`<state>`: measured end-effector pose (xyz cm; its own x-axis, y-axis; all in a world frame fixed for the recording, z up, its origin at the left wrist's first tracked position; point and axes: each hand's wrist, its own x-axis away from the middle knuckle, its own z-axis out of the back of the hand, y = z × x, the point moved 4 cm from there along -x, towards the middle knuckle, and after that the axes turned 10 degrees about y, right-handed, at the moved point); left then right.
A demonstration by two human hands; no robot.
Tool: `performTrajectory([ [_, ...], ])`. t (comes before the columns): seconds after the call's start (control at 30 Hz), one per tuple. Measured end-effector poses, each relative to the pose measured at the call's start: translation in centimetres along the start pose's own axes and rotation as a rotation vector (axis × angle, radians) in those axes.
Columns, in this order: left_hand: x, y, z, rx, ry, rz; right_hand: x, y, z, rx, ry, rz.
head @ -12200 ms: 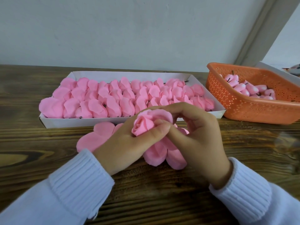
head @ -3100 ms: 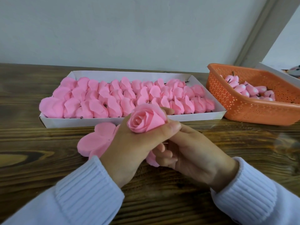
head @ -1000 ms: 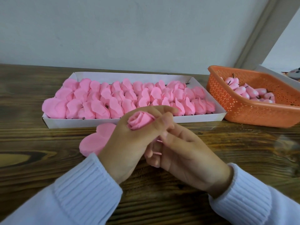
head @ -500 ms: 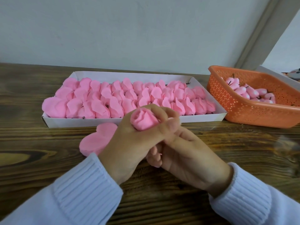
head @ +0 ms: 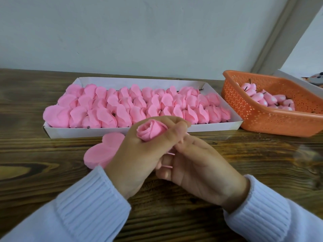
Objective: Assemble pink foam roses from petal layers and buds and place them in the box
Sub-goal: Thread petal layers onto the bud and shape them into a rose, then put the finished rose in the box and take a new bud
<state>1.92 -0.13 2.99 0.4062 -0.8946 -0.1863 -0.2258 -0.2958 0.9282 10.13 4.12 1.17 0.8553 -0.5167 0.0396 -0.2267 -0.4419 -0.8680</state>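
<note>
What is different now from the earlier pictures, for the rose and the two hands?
The rose had loose outer petals spread under the hands; now they are folded up tight inside the grip of the left hand. The right hand left the top and now pinches petal edges below the left hand. The white box, orange basket and petal stack stayed in place.

Pale wall [head: 139, 32], wooden table [head: 26, 154] — dark grain

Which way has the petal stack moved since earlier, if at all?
No. The petal stack lies before the box's left front wall, as before.
</note>
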Motion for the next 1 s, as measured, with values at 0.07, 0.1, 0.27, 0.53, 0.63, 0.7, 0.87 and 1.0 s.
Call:
performTrajectory([
  [0.07,-0.2,0.1,0.2,0.002,-0.004,0.006,0.1,-0.3,-0.1,-0.031,-0.015,0.028],
  [0.1,-0.3,0.1,0.3,-0.011,-0.016,0.012,0.1,-0.3,-0.1,-0.029,-0.014,0.024],
  [0.27,0.0,0.4,0.0,-0.040,-0.054,-0.006,-0.1,0.0,0.1,0.044,0.013,-0.031],
  [0.53,-0.5,0.0,0.5,-0.073,0.096,-0.029,0.1,-1.1,0.8,0.463,0.104,0.427],
  [0.63,-0.3,0.2,0.2,-0.068,0.089,-0.036,0.2,-2.0,0.7,0.560,0.130,0.541],
  [0.7,-0.4,0.1,0.3,-0.084,0.088,-0.048,0.2,-2.4,0.7,0.660,0.113,0.551],
  [0.87,-0.7,-0.1,0.8,-0.102,0.153,-0.088,0.0,-3.0,0.6,0.961,0.092,0.483],
  [1.0,-1.1,0.1,2.3,-0.143,0.403,-0.184,-0.8,-5.0,0.5,1.094,-0.061,0.287],
])
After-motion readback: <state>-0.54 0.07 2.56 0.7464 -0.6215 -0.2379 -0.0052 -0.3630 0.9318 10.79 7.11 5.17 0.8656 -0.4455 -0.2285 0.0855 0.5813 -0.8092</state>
